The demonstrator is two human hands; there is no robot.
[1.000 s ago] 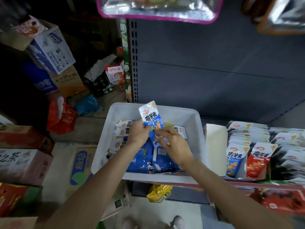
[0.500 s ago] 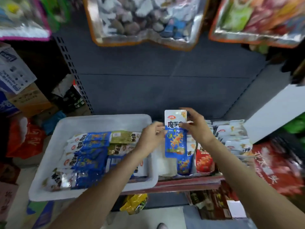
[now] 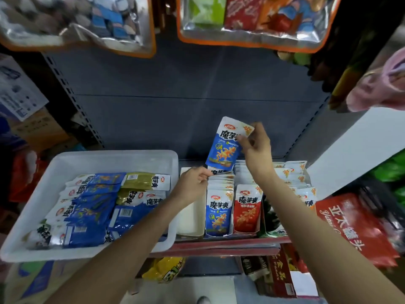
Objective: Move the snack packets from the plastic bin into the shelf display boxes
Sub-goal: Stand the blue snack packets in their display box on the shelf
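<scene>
Pinching the top corner of a blue snack packet (image 3: 223,148) with the right hand (image 3: 255,150), thumb and fingers closed on it. Hanging upright, tipped a little to the left, just above the back of the blue display box (image 3: 219,207). Touching the tops of the packets in that box with the left hand (image 3: 192,183), fingers bent and pressing at the row's left edge; cannot tell if gripping any.

Standing full of blue packets in a row, front one facing out. Just right of it, a red display box (image 3: 247,208) full of red packets, then more boxes with white-topped packets further right. Just left of the blue box, a white box (image 3: 189,218) with nothing seen inside.

Sitting to the left on the same shelf (image 3: 219,242), a white plastic bin (image 3: 105,159) holding many blue packets and a few green packets (image 3: 144,181), lying flat in piles.

Hanging above, big clear bags with orange edges (image 3: 252,23). Lying below the shelf, a yellow bag (image 3: 164,268). Resting at far right, a big red bag (image 3: 359,227).
</scene>
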